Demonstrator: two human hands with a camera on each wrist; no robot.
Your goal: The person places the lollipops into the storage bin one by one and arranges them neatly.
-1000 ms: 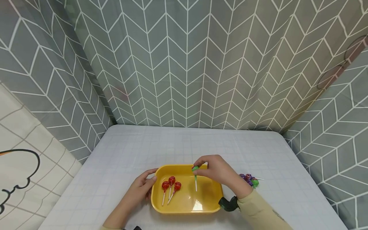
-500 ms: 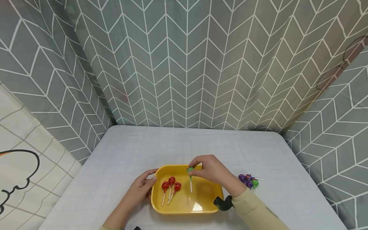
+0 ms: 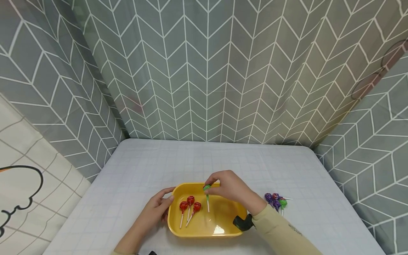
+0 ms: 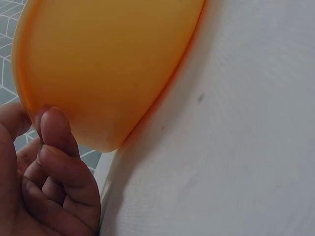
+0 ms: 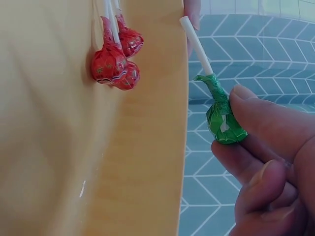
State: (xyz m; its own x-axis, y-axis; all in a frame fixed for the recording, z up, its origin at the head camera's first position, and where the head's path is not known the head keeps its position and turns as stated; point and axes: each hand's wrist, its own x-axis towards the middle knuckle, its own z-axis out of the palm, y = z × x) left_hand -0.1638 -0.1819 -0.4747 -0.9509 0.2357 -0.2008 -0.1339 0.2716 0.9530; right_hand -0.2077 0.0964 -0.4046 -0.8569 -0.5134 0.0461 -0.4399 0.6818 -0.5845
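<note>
A green-wrapped lollipop [image 5: 225, 123] is pinched by its head between the thumb and fingers of my right hand [image 3: 230, 187]. Its white stick points down over the yellow tray [image 3: 223, 226] in the head view. Several centimetres left of it, three red lollipops [image 3: 190, 200] lie in the tray's left half, sticks toward me. At the tray's left end, my left hand [image 3: 156, 207] grips the rim, thumb on the near side of the wall. The left wrist view shows its curled fingers [image 4: 59, 130] against the tray's outer wall.
Right of the tray, a small pile of purple and green lollipops [image 3: 276, 202] lies on the white table [image 3: 153, 159]. A patterned grey curtain [image 3: 207, 88] hangs behind the table's far edge. Dark straps [image 3: 243, 224] sit at the wrists.
My right hand has moved left over the tray with the green lollipop, closer to the red ones. The left hand and the tray have stayed put.
</note>
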